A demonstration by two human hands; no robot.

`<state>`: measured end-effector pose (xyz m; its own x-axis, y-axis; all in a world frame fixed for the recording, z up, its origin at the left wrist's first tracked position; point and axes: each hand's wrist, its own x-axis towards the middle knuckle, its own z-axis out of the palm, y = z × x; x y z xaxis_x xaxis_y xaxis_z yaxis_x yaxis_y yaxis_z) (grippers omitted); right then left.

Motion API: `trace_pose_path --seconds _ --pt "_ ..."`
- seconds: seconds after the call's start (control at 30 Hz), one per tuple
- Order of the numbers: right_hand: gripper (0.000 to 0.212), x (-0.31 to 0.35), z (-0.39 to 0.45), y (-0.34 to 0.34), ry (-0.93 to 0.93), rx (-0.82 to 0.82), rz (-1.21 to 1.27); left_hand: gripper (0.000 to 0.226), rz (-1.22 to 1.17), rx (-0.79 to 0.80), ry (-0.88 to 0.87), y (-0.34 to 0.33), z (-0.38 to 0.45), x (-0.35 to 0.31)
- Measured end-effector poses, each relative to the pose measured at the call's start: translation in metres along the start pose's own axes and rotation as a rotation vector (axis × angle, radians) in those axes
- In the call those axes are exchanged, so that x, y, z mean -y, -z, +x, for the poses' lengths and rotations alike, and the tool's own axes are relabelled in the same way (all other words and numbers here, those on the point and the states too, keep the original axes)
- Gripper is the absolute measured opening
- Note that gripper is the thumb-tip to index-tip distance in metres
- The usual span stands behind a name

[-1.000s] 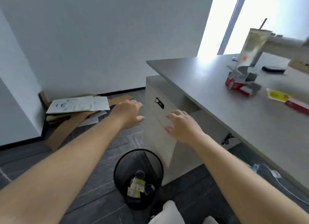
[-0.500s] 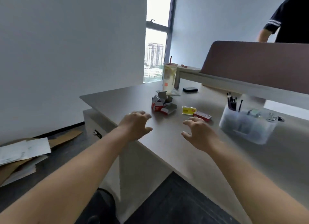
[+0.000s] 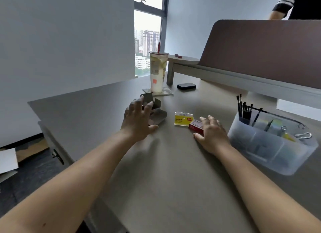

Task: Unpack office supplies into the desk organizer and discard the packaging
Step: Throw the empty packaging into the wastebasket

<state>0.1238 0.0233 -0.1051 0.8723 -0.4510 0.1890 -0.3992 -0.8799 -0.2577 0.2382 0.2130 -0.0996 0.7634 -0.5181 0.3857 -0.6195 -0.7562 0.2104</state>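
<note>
A: From the head camera, what sits around the organizer point(image 3: 271, 151)?

B: The clear plastic organizer stands on the grey surface point(image 3: 173, 172), at the right. Black pens point(image 3: 243, 109) stand upright in its far-left compartment, and a metal clip point(image 3: 303, 135) lies at its far right end. What fills the near compartments is too blurred to name.

A: And the supplies still to be unpacked?

B: Left of the organizer lies a small red box point(image 3: 196, 126), and touching it on the far-left side a yellow packet point(image 3: 183, 119). Further left lie opened cardboard boxes point(image 3: 154, 111) with their flaps up. Beyond those, a tall drink cup point(image 3: 158, 72) stands on a coaster, with a flat black object point(image 3: 186, 86) beside it.

A: The hands?

B: The right hand point(image 3: 212, 134) is between the organizer and the red box, fingers spread over the box's near end, its grip wide and empty. I cannot tell whether it touches the box. The left hand point(image 3: 138, 119) hovers over the opened cardboard boxes, fingers splayed, its grip also wide and holding nothing.
</note>
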Motion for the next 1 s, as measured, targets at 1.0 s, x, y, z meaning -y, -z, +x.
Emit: trace_pose_path --seconds 1.0 --pt "0.053 0.082 -0.069 -0.005 0.151 -0.189 0.454 0.023 -0.209 -0.171 -0.115 0.055 -0.091 0.053"
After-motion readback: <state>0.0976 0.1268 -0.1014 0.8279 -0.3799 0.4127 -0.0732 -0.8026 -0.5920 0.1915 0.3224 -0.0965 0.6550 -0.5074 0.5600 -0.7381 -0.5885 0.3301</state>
